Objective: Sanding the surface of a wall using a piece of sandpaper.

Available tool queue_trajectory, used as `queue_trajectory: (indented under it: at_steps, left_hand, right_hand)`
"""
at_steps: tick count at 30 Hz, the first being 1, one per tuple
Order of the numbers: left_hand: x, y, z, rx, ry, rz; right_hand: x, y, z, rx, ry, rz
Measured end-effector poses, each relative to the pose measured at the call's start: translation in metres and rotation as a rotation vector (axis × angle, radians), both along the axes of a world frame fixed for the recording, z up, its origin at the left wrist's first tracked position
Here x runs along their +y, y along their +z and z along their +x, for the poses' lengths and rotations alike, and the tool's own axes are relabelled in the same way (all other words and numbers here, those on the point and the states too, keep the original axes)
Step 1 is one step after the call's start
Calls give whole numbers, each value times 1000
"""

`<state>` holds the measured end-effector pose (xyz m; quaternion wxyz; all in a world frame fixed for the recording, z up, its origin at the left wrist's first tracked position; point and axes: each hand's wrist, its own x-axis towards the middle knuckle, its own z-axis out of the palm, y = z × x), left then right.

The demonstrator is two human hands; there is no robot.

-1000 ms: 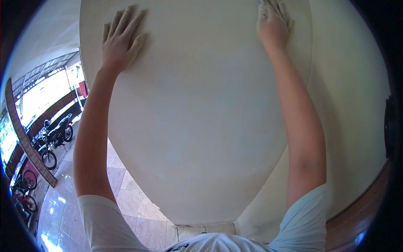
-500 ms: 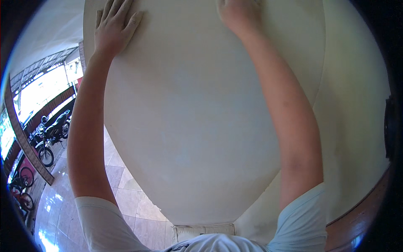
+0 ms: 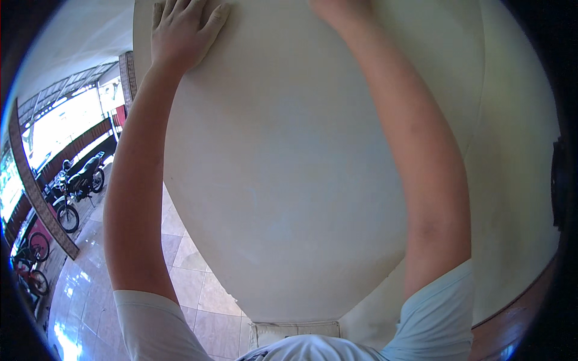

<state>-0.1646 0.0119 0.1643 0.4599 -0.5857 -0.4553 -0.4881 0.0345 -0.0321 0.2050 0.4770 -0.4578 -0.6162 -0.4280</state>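
A broad, pale cream wall surface (image 3: 283,168) fills the middle of the view. High up near its left edge, my left hand (image 3: 185,35) lies flat against it, fingers spread and thumb apart. The fingers look greyish, as if dusty. My right hand (image 3: 344,8) is raised to the same surface further right. Only its wrist and the base of the hand show; the picture's top edge cuts off its fingers, so whatever they hold is hidden. Both bare forearms reach up from short pale sleeves.
On the left, a glossy tiled floor (image 3: 195,283) runs out to a slanting post (image 3: 42,198). Beyond it stand a motorcycle (image 3: 78,183) and a bicycle (image 3: 39,246). A second pale wall (image 3: 512,180) meets the surface at right, with a dark object (image 3: 558,180) at the far right.
The view has shifted slightly, so the wall edge and my left hand sit further right. My right hand has slid higher, mostly out of the picture. My left hand stays spread on the wall.
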Motion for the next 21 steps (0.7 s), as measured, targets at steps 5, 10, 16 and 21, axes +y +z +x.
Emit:
queue_trajectory:
  at_steps: [5,10,16,21]
  left_hand:
    - [-9,-2,-1,-112,26,-40]
    - [-1,-5,-2,-126,35,-3]
    - [8,-24,-19,-89,46,-3]
    - [11,-45,-34,-10,1,21]
  right_hand:
    - [-15,-8,-24,-322,34,-63]
    - [7,1,-29,-152,37,15]
    - [-5,-8,-21,-310,19,-52]
    - [15,-52,-18,-686,-26,-27]
